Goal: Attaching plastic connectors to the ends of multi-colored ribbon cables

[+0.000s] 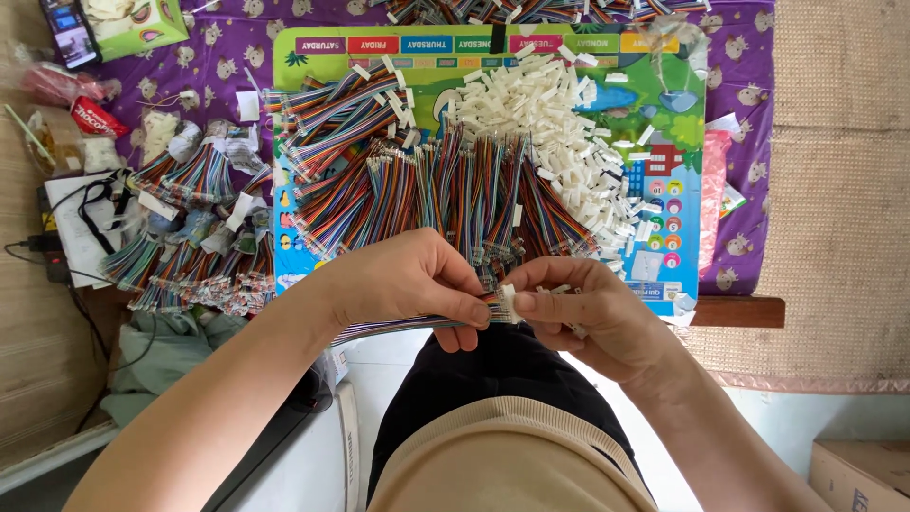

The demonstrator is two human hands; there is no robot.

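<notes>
My left hand (pixel 403 284) pinches the end of a flat rainbow ribbon cable (pixel 398 327) that trails left under my wrist. My right hand (pixel 578 308) holds a small white plastic connector (pixel 509 301) against that cable end, thumb and forefinger closed on it. Both hands meet just above my lap, at the near edge of a colourful play board (pixel 678 171). On the board lie a big fan of rainbow cables (pixel 436 194) and a heap of white connectors (pixel 550 114).
More bundled cables (pixel 194 246) are piled at the left on a purple patterned cloth (pixel 749 85). A phone (pixel 68 30) and a tissue box (pixel 133 24) lie at the top left. A cardboard box (pixel 858 474) sits at the bottom right.
</notes>
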